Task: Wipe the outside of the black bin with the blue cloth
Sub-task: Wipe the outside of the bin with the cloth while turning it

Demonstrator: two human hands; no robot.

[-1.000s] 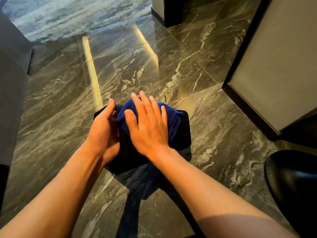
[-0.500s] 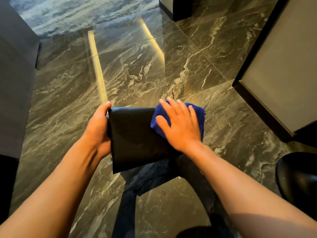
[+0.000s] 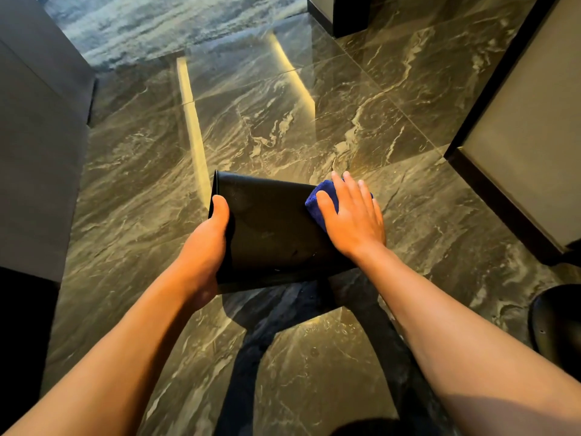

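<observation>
The black bin (image 3: 267,228) is held above the dark marble floor, one flat glossy side facing me. My left hand (image 3: 207,247) grips its left edge, thumb lying on the face. My right hand (image 3: 352,218) presses the blue cloth (image 3: 317,199) flat against the bin's right edge, fingers spread over it. Most of the cloth is hidden under that hand; only a bunched blue corner shows to the left of the fingers.
Polished marble floor (image 3: 283,121) stretches ahead. A grey panel (image 3: 37,152) rises on the left, a beige wall with dark skirting (image 3: 518,146) on the right. A black rounded object (image 3: 559,322) sits at the right edge, a dark pillar base (image 3: 342,14) far ahead.
My right hand slid the blue cloth from the middle of the bin's face to its right edge. The left hand's thumb now lies further onto the face.
</observation>
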